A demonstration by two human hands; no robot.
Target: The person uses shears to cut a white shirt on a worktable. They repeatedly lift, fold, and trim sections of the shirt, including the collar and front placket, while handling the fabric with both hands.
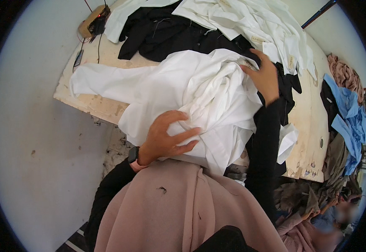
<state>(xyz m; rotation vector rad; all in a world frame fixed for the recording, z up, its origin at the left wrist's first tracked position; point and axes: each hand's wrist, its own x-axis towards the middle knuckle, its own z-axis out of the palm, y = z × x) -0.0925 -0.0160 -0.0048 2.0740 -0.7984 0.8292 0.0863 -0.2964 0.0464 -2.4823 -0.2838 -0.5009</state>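
Note:
A white long-sleeved shirt (162, 86) lies bunched in front of me, one sleeve stretched out to the left and a label partly showing at its collar. My left hand (166, 136) rests on the near part of the shirt, its fingers spread over the folds and not closed on cloth. At the shirt's far right, by the collar, is my right hand (264, 75). Its thumb and index finger are apart, and its other fingers are mostly hidden. Black garments (178, 35) lie under and beyond the white shirt.
More white shirts with labels (250, 21) are heaped at the table's far side. A brown box with wires (92, 23) and a small remote (78, 58) sit far left on the pale wooden table (306, 138). Blue garments (350, 122) hang at right; another person's hand (311, 214) is lower right.

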